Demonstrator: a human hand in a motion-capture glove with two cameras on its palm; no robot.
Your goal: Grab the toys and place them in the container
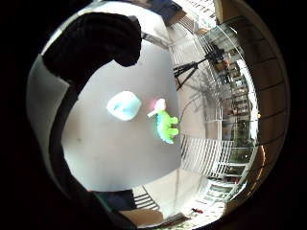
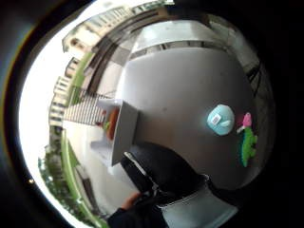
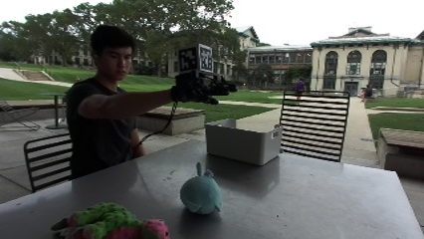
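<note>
A round blue toy [image 3: 200, 193] stands near the middle of the gray surface [image 3: 311, 194]. It has a small white label, too small to read. A green and pink fuzzy toy [image 3: 109, 223] lies by the near edge. The white container [image 3: 242, 141] sits by the far edge. The gloved hand [image 3: 192, 89] is up in the air near the container with fingers curled, holding nothing.

The person [image 3: 99, 124] wears a dark short-sleeved T-shirt (plain, with no print visible). The right hand [image 3: 189, 92] is covered by a black glove of knitted-looking fabric; up close, in the palm views, pale grey panels sit beside the black fingers [image 1: 96, 40].
</note>
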